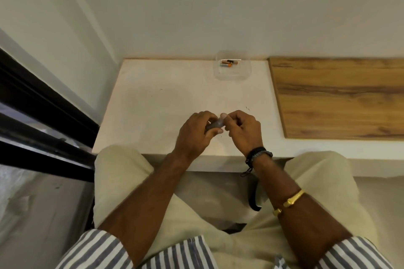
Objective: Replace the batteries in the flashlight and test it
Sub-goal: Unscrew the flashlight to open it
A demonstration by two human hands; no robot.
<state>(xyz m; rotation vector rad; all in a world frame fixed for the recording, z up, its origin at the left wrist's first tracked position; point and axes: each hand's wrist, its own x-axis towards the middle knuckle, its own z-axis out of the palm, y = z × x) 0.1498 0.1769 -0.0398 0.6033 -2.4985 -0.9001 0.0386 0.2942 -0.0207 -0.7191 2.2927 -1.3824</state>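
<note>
While the left hand (pixel 195 132) is clamping its fingers around a small dark grey flashlight (pixel 215 125), most of that body is hiding under the knuckles; only a short stub is showing toward the right. Which end that is, can't tell. Right hand (pixel 241 130) is sitting just beside it, thumb and forefinger pinching at the exposed tip, other fingers curling in; whether anything is between those fingertips, can't tell. Both hands are hovering over the near part of the white table (pixel 153 105), wrists angling inward, forearms coming up from striped sleeves. Black strap (pixel 254 194) is hanging below the right wrist, its upper end hard to trace. Clear plastic container (pixel 233 65) is sitting at the table's far edge, well apart from the hands, batteries (pixel 228 63) lying inside, count unclear. Wooden board (pixel 341 96) is running off frame right.
</note>
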